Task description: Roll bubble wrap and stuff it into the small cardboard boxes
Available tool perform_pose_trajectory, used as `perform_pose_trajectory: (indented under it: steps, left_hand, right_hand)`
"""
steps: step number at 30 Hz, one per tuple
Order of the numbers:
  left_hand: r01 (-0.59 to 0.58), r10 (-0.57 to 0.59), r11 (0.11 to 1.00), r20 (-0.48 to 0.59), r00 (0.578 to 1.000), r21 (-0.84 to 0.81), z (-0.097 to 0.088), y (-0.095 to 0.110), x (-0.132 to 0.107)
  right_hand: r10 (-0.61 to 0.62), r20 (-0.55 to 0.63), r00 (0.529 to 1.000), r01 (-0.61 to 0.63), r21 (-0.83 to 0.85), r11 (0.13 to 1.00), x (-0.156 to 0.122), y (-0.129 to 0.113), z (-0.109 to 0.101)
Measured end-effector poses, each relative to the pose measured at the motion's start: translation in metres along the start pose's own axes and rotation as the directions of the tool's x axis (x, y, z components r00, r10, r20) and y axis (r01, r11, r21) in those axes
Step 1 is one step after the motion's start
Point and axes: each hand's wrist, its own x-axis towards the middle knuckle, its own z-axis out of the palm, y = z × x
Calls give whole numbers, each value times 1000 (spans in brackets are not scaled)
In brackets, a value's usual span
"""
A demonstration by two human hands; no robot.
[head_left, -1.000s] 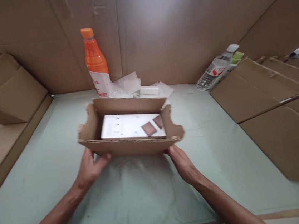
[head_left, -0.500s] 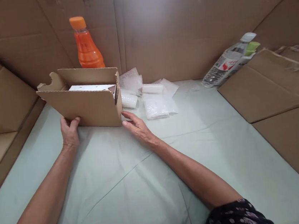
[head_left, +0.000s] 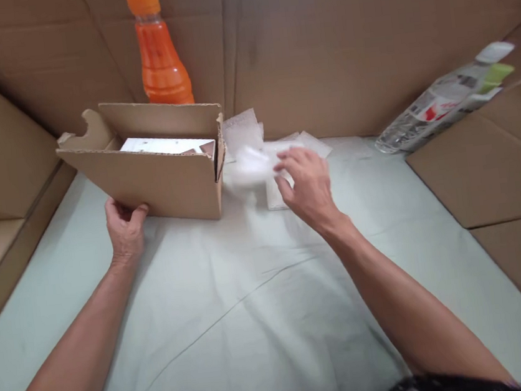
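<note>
My left hand (head_left: 126, 229) grips the lower front edge of a small open cardboard box (head_left: 160, 185), thumb on its front and the other fingers partly hidden beneath. Inside the box a white flat-topped item (head_left: 167, 144) shows; the rest of it is hidden. Right of the box, my right hand (head_left: 306, 184) has its fingertips curled at a motion-smeared roll of bubble wrap (head_left: 251, 164), which it appears to pinch at one end. Below and behind that hand lie more pieces of bubble wrap (head_left: 276, 197), partly covered by it.
An orange drink bottle (head_left: 164, 68) stands behind the box. A clear bottle (head_left: 438, 106) leans at the right beside a cardboard box (head_left: 482, 157). Another open carton (head_left: 12, 161) is at the left. A cardboard wall (head_left: 319, 50) closes off the back of the cloth-covered table (head_left: 237, 323).
My right hand has left the box's right side and moved right to the bubble wrap, where one roll now blurs with motion. My left hand stays on the box. The view has shifted slightly.
</note>
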Motion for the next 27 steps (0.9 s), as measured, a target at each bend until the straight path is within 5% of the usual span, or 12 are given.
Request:
perform_pose_trajectory:
  steps: [3, 5, 10, 16, 23, 27]
  left_hand:
    - [5, -5, 1000, -12, 1000, -7, 1, -2, 0]
    - [21, -21, 1000, -21, 1000, -1, 1, -2, 0]
    - [18, -17, 1000, -25, 1000, 14, 2, -1, 0]
    - [0, 1, 999, 15, 1000, -51, 8, -10, 3]
    - [-10, 13, 1000, 100, 995, -28, 14, -22, 13]
    - [-1, -3, 999, 96, 995, 40, 15, -21, 11]
  right_hand:
    - [-62, 105, 993, 65, -23, 998, -44, -20, -29]
    - [-89, 115, 989, 78, 100, 992, -59, -43, -26]
    - [4, 269, 963, -141, 492, 859, -35, -89, 29]
    - [40, 246, 969, -195, 647, 737, -14, -87, 66]
    - [6, 197, 980, -118, 562, 818, -12, -79, 76]
    - [-29, 66, 997, 12, 237, 971, -27, -72, 62]
